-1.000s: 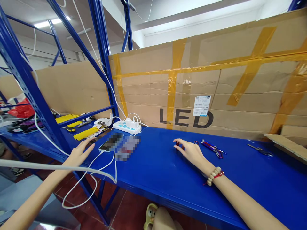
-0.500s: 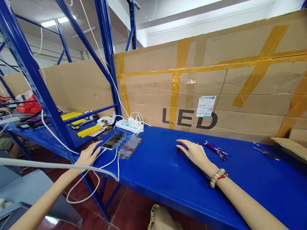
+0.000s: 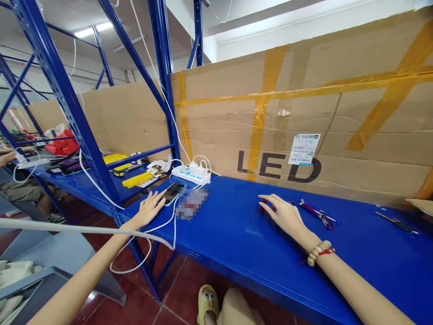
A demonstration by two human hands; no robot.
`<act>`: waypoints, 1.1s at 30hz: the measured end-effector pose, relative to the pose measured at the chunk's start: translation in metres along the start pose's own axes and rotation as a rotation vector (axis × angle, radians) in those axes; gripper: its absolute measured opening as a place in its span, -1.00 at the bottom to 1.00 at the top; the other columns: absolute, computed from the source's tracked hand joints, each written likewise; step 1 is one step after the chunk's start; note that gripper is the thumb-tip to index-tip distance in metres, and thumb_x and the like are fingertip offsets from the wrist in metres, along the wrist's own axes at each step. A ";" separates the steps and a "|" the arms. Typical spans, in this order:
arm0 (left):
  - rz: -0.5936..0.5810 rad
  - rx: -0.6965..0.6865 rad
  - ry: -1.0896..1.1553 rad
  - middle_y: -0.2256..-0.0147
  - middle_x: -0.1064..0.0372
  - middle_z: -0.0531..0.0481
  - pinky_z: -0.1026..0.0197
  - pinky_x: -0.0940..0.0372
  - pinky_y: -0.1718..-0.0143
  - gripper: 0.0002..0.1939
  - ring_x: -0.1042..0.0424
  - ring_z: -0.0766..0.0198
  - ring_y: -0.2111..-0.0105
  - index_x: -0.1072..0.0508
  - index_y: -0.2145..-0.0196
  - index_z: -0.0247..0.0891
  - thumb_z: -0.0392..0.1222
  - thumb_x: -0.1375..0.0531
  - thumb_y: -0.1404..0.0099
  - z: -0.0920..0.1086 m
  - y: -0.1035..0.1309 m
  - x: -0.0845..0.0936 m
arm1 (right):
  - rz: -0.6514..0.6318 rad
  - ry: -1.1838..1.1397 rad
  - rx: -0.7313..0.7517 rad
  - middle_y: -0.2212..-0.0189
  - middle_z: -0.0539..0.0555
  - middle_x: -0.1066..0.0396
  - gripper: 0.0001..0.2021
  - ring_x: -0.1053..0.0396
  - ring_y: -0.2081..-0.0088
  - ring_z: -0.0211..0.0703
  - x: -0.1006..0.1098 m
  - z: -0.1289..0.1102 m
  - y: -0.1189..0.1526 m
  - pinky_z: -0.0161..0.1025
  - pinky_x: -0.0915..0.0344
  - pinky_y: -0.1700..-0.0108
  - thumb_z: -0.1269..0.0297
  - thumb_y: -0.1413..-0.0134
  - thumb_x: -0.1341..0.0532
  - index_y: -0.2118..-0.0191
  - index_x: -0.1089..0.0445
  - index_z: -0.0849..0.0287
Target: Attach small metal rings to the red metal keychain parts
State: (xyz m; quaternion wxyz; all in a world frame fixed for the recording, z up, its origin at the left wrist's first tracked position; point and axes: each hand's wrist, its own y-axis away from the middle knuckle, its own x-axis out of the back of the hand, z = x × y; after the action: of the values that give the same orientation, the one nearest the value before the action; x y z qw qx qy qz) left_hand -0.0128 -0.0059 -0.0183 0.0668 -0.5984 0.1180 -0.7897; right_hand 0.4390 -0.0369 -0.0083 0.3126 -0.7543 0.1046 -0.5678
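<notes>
My left hand lies palm down with its fingers spread at the left end of the blue table, beside a phone. Right of the phone is a blurred flat item. My right hand rests on the table, fingers curved around a small dark red object that shows between thumb and index finger. Just right of it lie slim blue and purple tools. Scissors lie further right.
A white power strip with plugs sits at the table's back. White cables loop over the front edge. Behind stands a cardboard sheet; a blue rack post rises at left. Another person's hand shows far left.
The view has turned slightly left, shifting the scene rightward. My left hand has moved forward onto the table, closer to the phone. My right hand stays around the dark red object.
</notes>
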 end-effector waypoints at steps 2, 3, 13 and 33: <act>0.036 -0.020 0.005 -0.21 0.08 -0.15 -0.22 0.11 -0.08 -0.40 0.25 -0.07 -0.23 0.01 -0.23 -0.08 0.16 0.28 -0.31 -0.001 -0.004 0.001 | -0.003 -0.015 -0.004 0.22 0.00 -0.41 -0.68 -0.39 0.43 -0.29 -0.001 0.001 0.000 -0.38 -0.20 0.56 0.09 -0.18 0.03 0.06 -0.32 0.03; 0.056 -0.040 0.005 -0.22 0.09 -0.12 -0.21 0.13 -0.09 -0.41 0.26 -0.06 -0.24 0.00 -0.22 -0.07 0.15 0.29 -0.32 -0.003 -0.006 0.002 | -0.006 -0.023 -0.007 0.22 0.00 -0.42 -0.68 -0.39 0.43 -0.29 -0.001 0.001 0.000 -0.38 -0.21 0.55 0.09 -0.18 0.02 0.05 -0.32 0.03; 0.307 -0.272 -0.060 -0.20 0.05 -0.03 -0.12 0.24 -0.14 -0.50 0.17 0.01 -0.22 -0.37 -0.01 -0.08 0.04 0.21 -0.33 -0.018 -0.019 0.022 | -0.008 -0.020 -0.010 0.15 -0.01 -0.42 -0.69 -0.43 0.42 -0.23 -0.001 0.001 -0.001 -0.31 -0.29 0.49 0.12 -0.17 0.02 0.05 -0.32 0.04; 0.086 -0.382 -0.041 -0.19 0.02 0.05 -0.08 0.14 -0.12 -0.48 0.13 0.06 -0.21 -0.34 -0.03 0.00 -0.03 0.32 -0.38 -0.028 -0.037 0.005 | 0.000 0.018 -0.027 0.18 0.00 -0.44 -0.68 -0.43 0.41 -0.25 -0.005 0.001 -0.002 -0.38 -0.22 0.59 0.13 -0.18 0.03 0.04 -0.31 0.07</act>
State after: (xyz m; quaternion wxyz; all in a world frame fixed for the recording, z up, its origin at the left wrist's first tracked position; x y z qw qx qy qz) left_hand -0.0399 0.0317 -0.0111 -0.0117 -0.6107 0.2899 -0.7368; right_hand 0.4374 -0.0322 -0.0111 0.3014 -0.7534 0.1150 -0.5730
